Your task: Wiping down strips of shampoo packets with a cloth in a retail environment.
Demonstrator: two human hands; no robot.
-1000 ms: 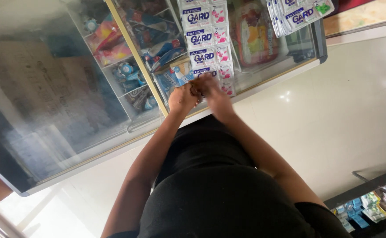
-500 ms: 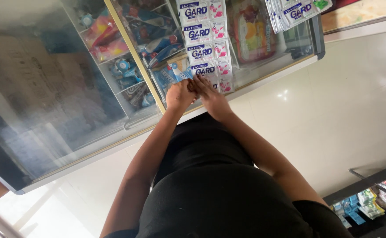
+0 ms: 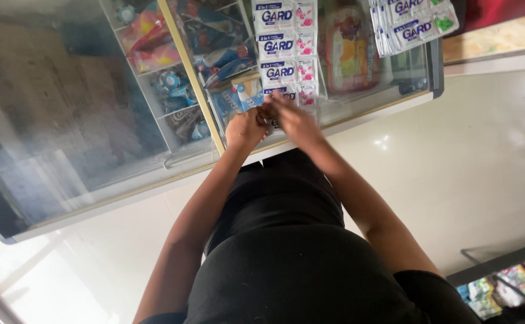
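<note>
Head view: in the upper middle of the frame both hands meet at the front edge of a glass display counter [image 3: 94,150]. The left hand [image 3: 246,127] is curled into a loose fist with its knuckles toward the camera, and the right hand [image 3: 295,120] lies just beside it, touching it, fingers stretched forward over the glass. Between them sits the lower end of a strip of white sachets [image 3: 283,51] that runs up the frame toward its top edge; the fingertips of both hands rest on or pinch that lowest sachet, though blur and the overlapping fingers hide whether it is truly gripped or only pressed. A second bunch of the same white sachets [image 3: 412,24] lies at the upper right of the frame, well apart from the hands. Under the glass, left of a brass-coloured frame bar [image 3: 192,78], small colourful packets fill shelf compartments [image 3: 154,48]. A pale tiled floor [image 3: 454,162] fills the right side, and a rack of packets [image 3: 502,288] shows at the lower right corner.

As for progress, the strip looks whole down to the hands, so the handling of its end sachet seems only begun; nothing lies detached on the counter
</note>
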